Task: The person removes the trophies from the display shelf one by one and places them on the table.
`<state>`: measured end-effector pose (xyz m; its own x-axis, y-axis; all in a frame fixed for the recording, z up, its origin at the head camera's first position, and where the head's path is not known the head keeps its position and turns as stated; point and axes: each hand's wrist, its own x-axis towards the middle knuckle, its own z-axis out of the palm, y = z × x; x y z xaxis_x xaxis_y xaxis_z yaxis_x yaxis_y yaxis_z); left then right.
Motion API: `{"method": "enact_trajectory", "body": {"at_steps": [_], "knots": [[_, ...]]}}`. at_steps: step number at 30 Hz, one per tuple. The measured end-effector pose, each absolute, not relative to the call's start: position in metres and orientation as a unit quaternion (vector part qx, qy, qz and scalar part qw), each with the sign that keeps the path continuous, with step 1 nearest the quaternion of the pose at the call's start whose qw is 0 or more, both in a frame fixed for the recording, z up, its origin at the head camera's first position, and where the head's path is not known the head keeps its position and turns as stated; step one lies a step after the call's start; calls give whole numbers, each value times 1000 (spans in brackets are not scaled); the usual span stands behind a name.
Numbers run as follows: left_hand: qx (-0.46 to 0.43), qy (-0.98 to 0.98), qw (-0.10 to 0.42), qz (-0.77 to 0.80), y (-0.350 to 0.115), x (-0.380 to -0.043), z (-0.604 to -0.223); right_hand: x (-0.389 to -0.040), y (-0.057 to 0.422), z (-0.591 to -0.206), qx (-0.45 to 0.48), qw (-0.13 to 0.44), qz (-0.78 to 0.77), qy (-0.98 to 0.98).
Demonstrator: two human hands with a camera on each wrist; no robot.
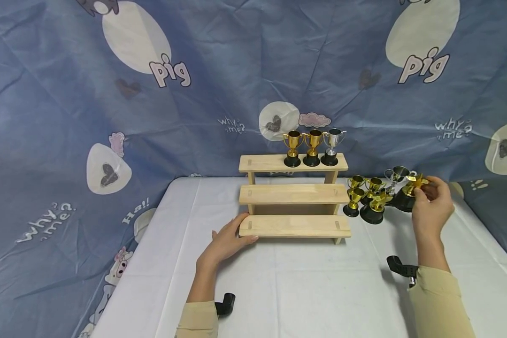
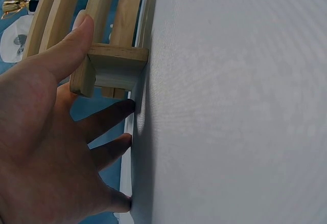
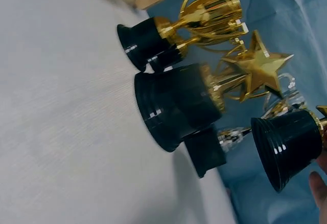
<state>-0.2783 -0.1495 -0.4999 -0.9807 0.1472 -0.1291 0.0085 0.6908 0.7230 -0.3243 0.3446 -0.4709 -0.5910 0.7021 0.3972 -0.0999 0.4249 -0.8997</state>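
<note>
My right hand (image 1: 436, 206) pinches the gold star on top of a star trophy (image 3: 286, 144) with a black base. In the right wrist view that base appears apart from the white cloth. Beside it stand another star trophy (image 1: 372, 213), a silver cup trophy (image 1: 399, 174) and several gold cup trophies (image 1: 353, 202). My left hand (image 1: 225, 241) holds the left end of the lowest step of a three-step wooden shelf (image 1: 295, 226), thumb at the front edge. Its other fingers spread toward the cloth in the left wrist view. The held star is mostly cut off in the right wrist view.
On the top step (image 1: 264, 163) two gold cups (image 1: 313, 143) and a silver cup (image 1: 333, 143) stand in a row at the right. The white-covered table (image 1: 304, 291) ends at a blue patterned cloth (image 1: 219, 70) behind. The grouped trophies stand close to the shelf's right end.
</note>
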Motion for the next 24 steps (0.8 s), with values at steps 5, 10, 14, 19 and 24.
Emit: {"method": "enact_trajectory", "body": {"at_steps": [5, 10, 14, 19, 24], "knots": [[43, 916, 88, 388, -149, -279, -501, -324, 344, -480, -194, 371, 497, -760], [44, 917, 88, 386, -149, -280, -503, -324, 345, -488, -195, 354, 495, -769], [43, 918, 87, 385, -149, -280, -502, -324, 346, -494, -200, 343, 477, -784], [39, 918, 93, 384, -149, -279, -501, -323, 347, -501, -202, 327, 471, -794], [40, 918, 92, 384, -150, -280, -502, -323, 347, -504, -193, 321, 463, -803]]}}
